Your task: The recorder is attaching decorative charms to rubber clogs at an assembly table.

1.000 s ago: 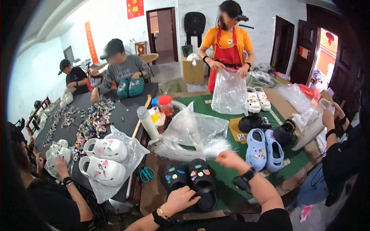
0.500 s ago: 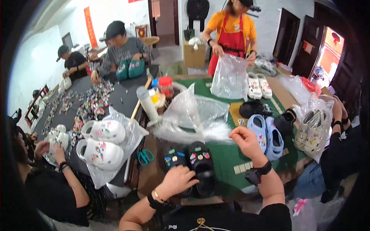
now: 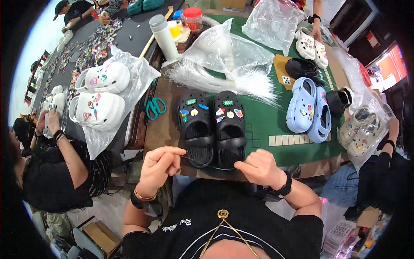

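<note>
A pair of black clogs (image 3: 196, 129) with colourful charms stands side by side at the table's near edge, heels toward me. My left hand (image 3: 160, 167) is closed beside the left clog's heel, index finger stretched toward it. By the right clog's heel, my right hand (image 3: 261, 168) is closed in a pinch. A faint thin clear strand (image 3: 207, 165) seems to run between my two hands across the heels. Beyond the clogs lies a bundle of thin white plastic strands (image 3: 254, 86) beside clear plastic bags (image 3: 211, 47).
Light blue clogs (image 3: 302, 105) and black shoes (image 3: 299, 68) stand to the right. Left are white clogs (image 3: 97, 110) on a plastic bag, and teal scissors (image 3: 155, 108). A bottle (image 3: 164, 39) stands farther back. Co-workers handle clogs on both sides.
My right hand has come down from near the strand bundle to the right clog's heel. My left hand has left the clogs and moved to their left. The view has tilted downward.
</note>
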Motion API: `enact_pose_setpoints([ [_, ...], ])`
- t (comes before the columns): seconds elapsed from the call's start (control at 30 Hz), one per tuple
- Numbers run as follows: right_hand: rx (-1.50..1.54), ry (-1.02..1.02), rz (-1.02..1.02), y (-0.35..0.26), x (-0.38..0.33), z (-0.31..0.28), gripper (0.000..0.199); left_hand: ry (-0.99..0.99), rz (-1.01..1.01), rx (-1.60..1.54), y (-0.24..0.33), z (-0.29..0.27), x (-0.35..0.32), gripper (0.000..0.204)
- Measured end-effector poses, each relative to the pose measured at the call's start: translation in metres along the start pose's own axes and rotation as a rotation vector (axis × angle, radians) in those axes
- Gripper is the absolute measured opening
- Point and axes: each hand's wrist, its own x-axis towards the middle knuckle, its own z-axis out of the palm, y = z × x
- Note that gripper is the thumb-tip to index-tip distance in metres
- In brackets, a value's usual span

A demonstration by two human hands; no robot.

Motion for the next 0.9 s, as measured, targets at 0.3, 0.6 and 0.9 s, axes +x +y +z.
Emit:
enact_pose_setpoints([
  [0.3,0.086,-0.066,-0.072,-0.008,-0.021,0.030,0.023,-0.364,-0.523,0.645,-0.038,-0.006,-0.011,0.043],
  [0.6,0.043,-0.049,0.008,0.002,-0.008,0.038,0.023,-0.371,-0.689,0.665,-0.065,-0.019,-0.020,0.048],
  [0.9,-0.002,0.050,0.059,0.008,-0.006,0.040,0.022,-0.328,-0.636,0.424,-0.065,-0.019,-0.023,0.045],
])
